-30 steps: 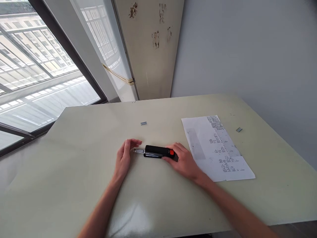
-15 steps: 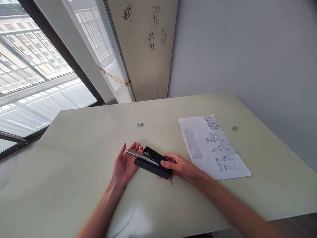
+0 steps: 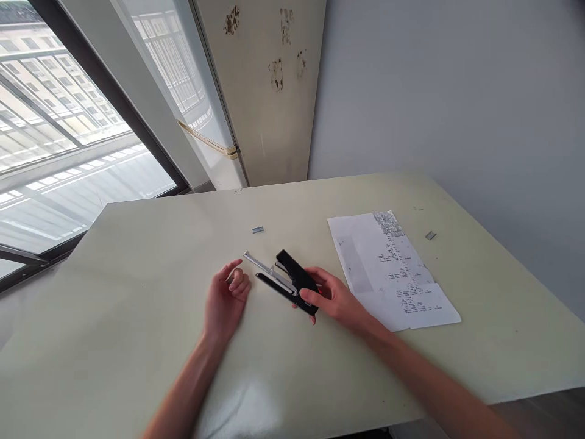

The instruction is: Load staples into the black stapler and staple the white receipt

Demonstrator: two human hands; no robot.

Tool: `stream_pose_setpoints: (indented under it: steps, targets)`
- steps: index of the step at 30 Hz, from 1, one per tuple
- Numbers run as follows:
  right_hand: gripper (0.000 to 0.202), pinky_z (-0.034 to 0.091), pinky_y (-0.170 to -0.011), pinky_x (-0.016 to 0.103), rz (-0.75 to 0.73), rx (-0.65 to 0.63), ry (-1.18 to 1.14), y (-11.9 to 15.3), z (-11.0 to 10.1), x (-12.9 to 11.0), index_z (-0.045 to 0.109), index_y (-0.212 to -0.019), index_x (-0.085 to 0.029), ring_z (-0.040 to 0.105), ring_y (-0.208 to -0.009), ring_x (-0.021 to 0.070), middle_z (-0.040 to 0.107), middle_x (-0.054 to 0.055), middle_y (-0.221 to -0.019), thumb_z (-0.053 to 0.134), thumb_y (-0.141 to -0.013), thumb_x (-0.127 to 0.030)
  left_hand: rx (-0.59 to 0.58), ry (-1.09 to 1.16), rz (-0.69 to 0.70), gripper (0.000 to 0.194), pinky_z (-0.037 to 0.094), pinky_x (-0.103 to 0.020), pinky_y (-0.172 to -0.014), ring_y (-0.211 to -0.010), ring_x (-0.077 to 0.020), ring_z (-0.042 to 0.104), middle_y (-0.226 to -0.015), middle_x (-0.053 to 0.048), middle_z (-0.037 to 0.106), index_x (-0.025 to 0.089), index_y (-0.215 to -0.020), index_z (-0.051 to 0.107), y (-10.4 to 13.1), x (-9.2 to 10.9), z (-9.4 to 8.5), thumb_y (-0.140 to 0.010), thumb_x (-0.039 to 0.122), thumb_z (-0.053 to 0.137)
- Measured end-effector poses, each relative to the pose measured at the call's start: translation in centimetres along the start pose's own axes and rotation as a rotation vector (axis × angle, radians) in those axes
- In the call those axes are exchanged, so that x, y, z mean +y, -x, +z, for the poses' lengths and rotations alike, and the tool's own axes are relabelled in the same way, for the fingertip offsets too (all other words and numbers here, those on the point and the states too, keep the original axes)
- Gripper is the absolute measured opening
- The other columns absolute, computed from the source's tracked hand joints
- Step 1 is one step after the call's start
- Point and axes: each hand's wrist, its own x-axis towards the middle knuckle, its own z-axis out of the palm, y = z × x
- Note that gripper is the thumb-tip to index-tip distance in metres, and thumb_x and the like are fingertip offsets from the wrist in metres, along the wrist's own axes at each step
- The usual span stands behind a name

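A black stapler (image 3: 299, 277) is held near its hinge end by my right hand (image 3: 336, 302), with the thumb on its side. Its jaws are spread apart, and the silver staple rail (image 3: 269, 269) sticks out between them toward the upper left. My left hand (image 3: 226, 302) is just left of the stapler and apart from it, palm turned up. The fingers of that hand are curled in, so anything inside them is hidden. Beyond the stapler, a small strip of staples (image 3: 258, 230) lies on the table.
A printed paper sheet (image 3: 365, 244) lies right of the stapler on the pale table (image 3: 114, 305). Another small grey staple strip (image 3: 430, 235) rests farther right. Behind the table stand a refrigerator (image 3: 269, 134) and a grey wall (image 3: 439, 91); a window (image 3: 59, 122) is at the left.
My left hand's fingers have curled from spread to closed, and the hand has drawn clear of the rail. The stapler has tilted and risen slightly, with its jaws wider apart.
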Motion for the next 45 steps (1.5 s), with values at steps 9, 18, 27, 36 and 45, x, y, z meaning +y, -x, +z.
stream_pose_setpoints:
  steps: [9, 18, 27, 36, 45]
  targets:
    - [0.049, 0.065, -0.061, 0.032, -0.041, 0.186, 0.225, 0.0, 0.1, 1.3, 0.059, -0.131, -0.025, 0.066, -0.091, 0.0213, 0.067, 0.005, -0.101, 0.074, -0.091, -0.049, 0.048, -0.859, 0.299, 0.055, 0.04, -0.026, -0.065, -0.067, -0.014, 0.04, -0.076, 0.004, 0.04, 0.03, -0.154, 0.054, 1.5, -0.6, 0.1, -0.099, 0.037, 0.053]
    - [0.043, 0.063, -0.06, 0.031, -0.092, 0.194, 0.273, -0.1, 0.6, 1.6, 0.06, -0.13, -0.025, 0.068, -0.088, 0.0213, 0.069, 0.006, -0.102, 0.072, -0.093, -0.045, -0.237, -0.975, 0.297, 0.046, 0.036, -0.025, -0.062, -0.063, -0.0133, 0.039, -0.071, 0.005, 0.039, 0.023, -0.135, 0.067, 1.7, -2.2, 0.0, -0.089, 0.023, 0.06]
    - [0.036, 0.059, -0.088, 0.041, -0.299, 0.323, 0.557, -0.4, 0.2, 2.8, 0.061, -0.129, -0.027, 0.068, -0.099, 0.0238, 0.072, 0.006, -0.115, 0.069, -0.096, -0.039, -0.03, -0.144, -0.022, 0.024, 0.03, -0.02, -0.051, -0.055, -0.0081, 0.031, -0.066, 0.007, 0.036, 0.014, -0.104, 0.071, 0.3, -0.6, -0.2, -0.08, 0.018, 0.072]
    - [0.026, 0.059, -0.081, 0.038, -0.46, 0.36, 0.817, -2.2, 0.1, 3.7, 0.061, -0.128, -0.027, 0.067, -0.094, 0.0233, 0.069, 0.006, -0.112, 0.059, -0.102, -0.032, 0.097, 0.657, -0.16, 0.025, 0.053, -0.027, -0.063, -0.069, -0.0151, 0.057, -0.081, -0.005, 0.057, 0.009, -0.11, 0.061, 0.7, 0.5, -0.3, -0.092, 0.027, 0.058]
    - [0.037, 0.055, -0.103, 0.05, -0.6, 0.335, 1.011, -14.1, 2.9, 2.7, 0.063, -0.139, -0.027, 0.057, -0.124, 0.0315, 0.072, 0.009, -0.123, 0.056, -0.103, -0.028, 0.068, 0.678, -0.157, 0.026, 0.056, -0.03, -0.066, -0.069, -0.0168, 0.06, -0.081, -0.007, 0.06, 0.01, -0.111, 0.063, 0.5, 0.1, -1.1, -0.094, 0.029, 0.057]
